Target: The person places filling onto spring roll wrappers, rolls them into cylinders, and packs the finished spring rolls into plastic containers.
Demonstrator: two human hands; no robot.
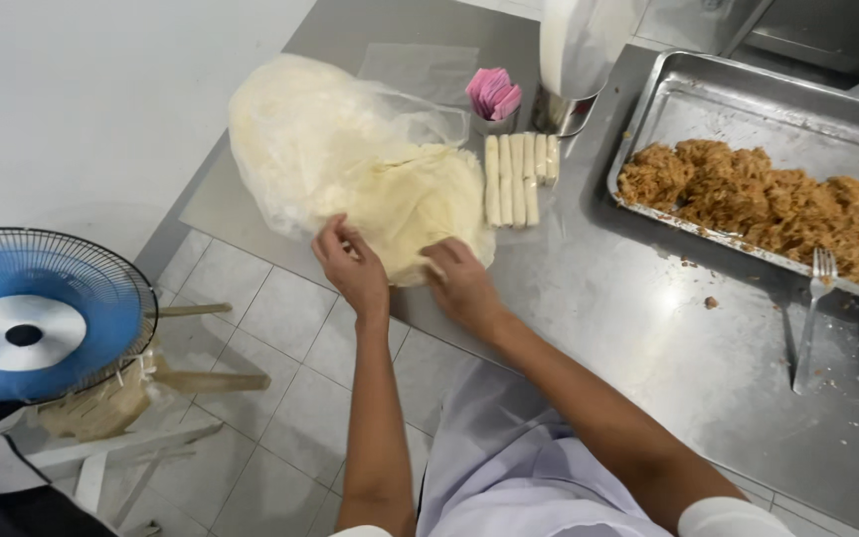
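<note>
A stack of thin pale yellow wrapper sheets (405,204) lies at the near edge of a steel counter (638,298), half inside a clear plastic bag (295,139). My left hand (352,265) pinches the stack's lower left edge. My right hand (461,283) rests on its lower right edge, fingers curled on the top sheet. Several finished pale rolls (516,177) lie in a row just right of the stack.
A steel tray (797,109) of brown shredded filling (753,199) sits at the right, a fork (813,318) leaning on its near rim. A small cup with pink paper (494,99) stands behind the rolls. A blue fan (37,318) stands at lower left over the tiled floor.
</note>
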